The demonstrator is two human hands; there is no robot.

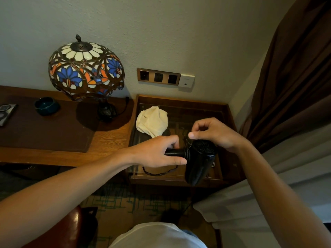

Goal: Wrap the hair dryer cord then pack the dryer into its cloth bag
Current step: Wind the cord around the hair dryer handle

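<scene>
A black hair dryer (198, 161) hangs over the glass-topped side table (180, 101), nozzle pointing down toward me. My left hand (157, 153) grips its handle, where several turns of cord sit. My right hand (213, 133) pinches the thin cord (187, 140) just above the dryer's rear grille. A loose loop of the dark cord (159, 173) droops below my left hand near the table's front edge. The cream cloth bag (152, 120) lies crumpled at the table's back left, apart from both hands.
A stained-glass lamp (86, 68) and a dark teal bowl (47, 105) stand on the wooden desk (107, 136) to the left. Wall sockets (158, 76) sit above the side table. A brown curtain (295, 68) hangs at right, with a pale sheer curtain below it.
</scene>
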